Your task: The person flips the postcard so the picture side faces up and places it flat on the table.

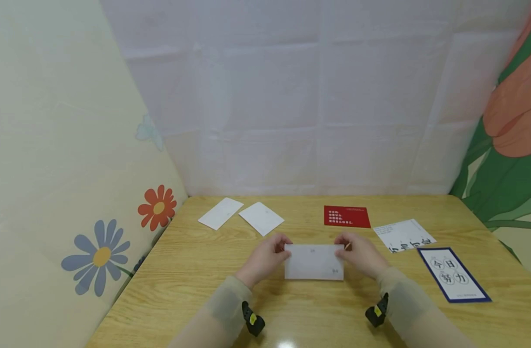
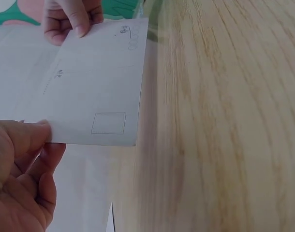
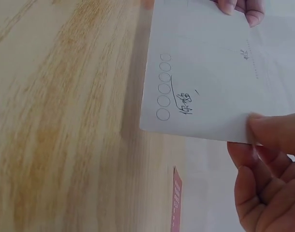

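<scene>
A white postcard (image 1: 314,263) is held up between both hands over the middle of the table. My left hand (image 1: 265,257) pinches its left edge near the top corner, thumb on the near face. On the opposite edge my right hand (image 1: 362,254) pinches in the same way. In the left wrist view the postcard (image 2: 96,82) shows a printed stamp box, with the left thumb (image 2: 29,137) on its corner. The right wrist view shows a row of printed ovals and some handwriting on the postcard (image 3: 200,72), the right thumb (image 3: 278,131) lying on it.
Two white cards, one at the far left (image 1: 221,213) and one beside it (image 1: 262,218), lie on the wooden table (image 1: 174,290). To the right are a red card (image 1: 347,216), a white card with black characters (image 1: 404,234) and a blue-bordered card (image 1: 454,274). A white cloth (image 1: 265,96) hangs behind.
</scene>
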`<act>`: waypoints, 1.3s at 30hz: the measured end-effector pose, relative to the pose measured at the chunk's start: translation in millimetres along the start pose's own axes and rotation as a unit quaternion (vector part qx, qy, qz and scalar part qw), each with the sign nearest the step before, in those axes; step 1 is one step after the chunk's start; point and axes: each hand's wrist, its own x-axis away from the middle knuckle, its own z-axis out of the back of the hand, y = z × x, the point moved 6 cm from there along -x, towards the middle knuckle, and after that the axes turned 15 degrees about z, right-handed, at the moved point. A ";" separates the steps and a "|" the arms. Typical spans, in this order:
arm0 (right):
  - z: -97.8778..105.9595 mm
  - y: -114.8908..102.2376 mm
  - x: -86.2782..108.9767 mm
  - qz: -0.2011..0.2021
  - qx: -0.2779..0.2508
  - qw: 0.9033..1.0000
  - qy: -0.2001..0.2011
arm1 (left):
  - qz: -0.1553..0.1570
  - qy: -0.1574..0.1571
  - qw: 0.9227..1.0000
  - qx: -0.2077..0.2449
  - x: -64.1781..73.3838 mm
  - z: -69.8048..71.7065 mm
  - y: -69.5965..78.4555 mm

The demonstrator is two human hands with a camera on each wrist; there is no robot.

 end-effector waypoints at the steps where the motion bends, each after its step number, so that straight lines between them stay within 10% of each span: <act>1: 0.9 -1.5 0.2 0.004 0.002 1.000 0.002 | -0.003 0.004 1.000 -0.002 0.7 0.9 0.7; 18: 4.2 -8.5 2.6 0.069 0.042 0.997 0.005 | -0.093 0.028 0.993 -0.060 10.9 6.5 12.2; 39: -11.7 -1.0 12.3 0.082 0.069 0.991 -0.078 | -0.119 -0.041 0.978 -0.165 14.5 -7.2 1.3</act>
